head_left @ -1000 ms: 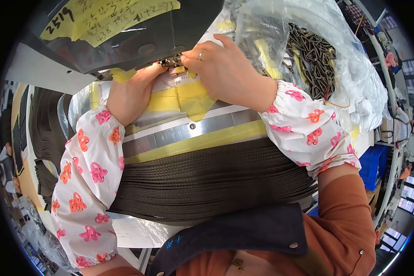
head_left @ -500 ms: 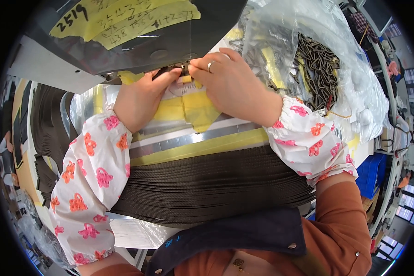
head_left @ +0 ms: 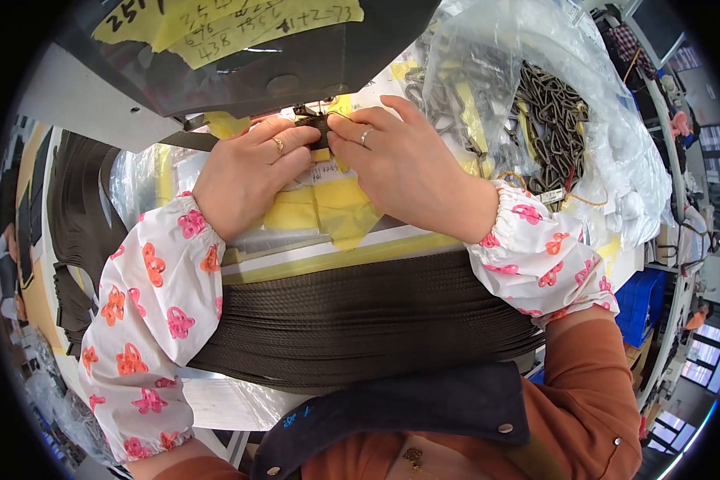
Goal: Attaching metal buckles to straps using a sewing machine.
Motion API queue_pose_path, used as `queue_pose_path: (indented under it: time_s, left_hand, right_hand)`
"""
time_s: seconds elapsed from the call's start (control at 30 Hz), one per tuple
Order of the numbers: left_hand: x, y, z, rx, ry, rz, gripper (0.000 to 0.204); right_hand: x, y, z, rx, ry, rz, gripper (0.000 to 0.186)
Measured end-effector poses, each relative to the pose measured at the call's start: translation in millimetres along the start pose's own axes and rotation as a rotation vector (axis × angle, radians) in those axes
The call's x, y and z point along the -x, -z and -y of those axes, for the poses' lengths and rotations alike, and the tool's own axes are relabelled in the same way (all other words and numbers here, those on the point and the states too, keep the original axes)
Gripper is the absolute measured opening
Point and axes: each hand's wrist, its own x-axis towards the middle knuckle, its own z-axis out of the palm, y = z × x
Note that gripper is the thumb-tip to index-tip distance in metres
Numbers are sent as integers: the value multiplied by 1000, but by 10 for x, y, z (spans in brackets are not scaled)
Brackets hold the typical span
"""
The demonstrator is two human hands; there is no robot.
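Observation:
Both my hands work close together under the head of a dark grey sewing machine. Between my fingertips lies a short piece of dark brown webbing strap, just below the presser foot. The fingers of my left hand press on its left side, and a length of strap runs out leftward behind them. My right hand has thumb and forefinger closed at the strap's right edge. A small yellow block sits just in front of the strap, on a bed covered with yellow tape.
A thick bundle of dark webbing straps lies across the front, near my body. More straps hang at the left. Beyond my right hand, clear plastic bags hold metal buckles. A blue bin stands at the right.
My hands have come slightly out from under the machine head, and my left fingers now lie over the strap. More of the strap and presser foot shows; the view has shifted a little.

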Motion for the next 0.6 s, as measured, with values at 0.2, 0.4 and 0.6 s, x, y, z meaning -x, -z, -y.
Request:
queue_pose_path:
  time_s: [0.2, 0.4, 0.6]
  left_hand:
    - [-22, -10, -19, 53, 43, -5, 13]
    - [14, -63, 0, 56, 155, -83, 18]
    - [96, -123, 108, 143, 304, -51, 26]
  right_hand:
    - [4, 4, -47, -6, -13, 45, 25]
    - [-16, -25, -99, -37, -58, 114, 36]
    - [-101, -153, -280, 23, 24, 41, 21]
